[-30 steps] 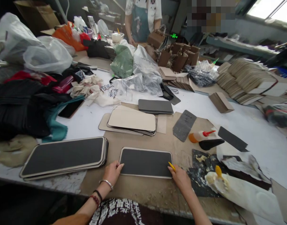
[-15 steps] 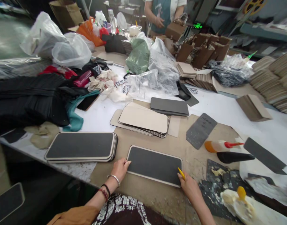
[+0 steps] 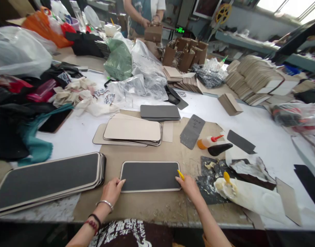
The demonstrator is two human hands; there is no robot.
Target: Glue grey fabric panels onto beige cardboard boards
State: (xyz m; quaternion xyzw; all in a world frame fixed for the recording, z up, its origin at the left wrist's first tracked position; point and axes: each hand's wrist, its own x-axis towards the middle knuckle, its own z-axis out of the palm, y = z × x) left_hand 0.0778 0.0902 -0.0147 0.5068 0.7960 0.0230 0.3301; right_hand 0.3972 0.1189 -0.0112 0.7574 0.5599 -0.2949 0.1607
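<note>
A dark rectangular panel with a pale border [image 3: 149, 176] lies flat on brown cardboard [image 3: 152, 206] at the table's near edge. My left hand [image 3: 111, 190] rests at its left end, fingers loosely curled with the fingertips touching the panel's edge. My right hand [image 3: 188, 185] presses at the panel's right end and grips a small yellow tool [image 3: 181, 175] whose tip points up over the panel's corner. A stack of finished dark panels [image 3: 48, 180] lies to the left, and a stack of plain beige boards [image 3: 131, 132] lies behind.
Glue bottle [image 3: 207, 141] and glue-smeared scraps [image 3: 247, 195] sit to the right. Grey panels [image 3: 160, 112], plastic bags [image 3: 144, 75], cloth piles [image 3: 18, 113] and stacked boards [image 3: 255, 80] crowd the far side. Another person [image 3: 144, 15] stands across the table handling a brown box [image 3: 152, 33].
The view has swung back to the right. Both hands stay at the ends of the dark panel, which keeps its place on the cardboard.
</note>
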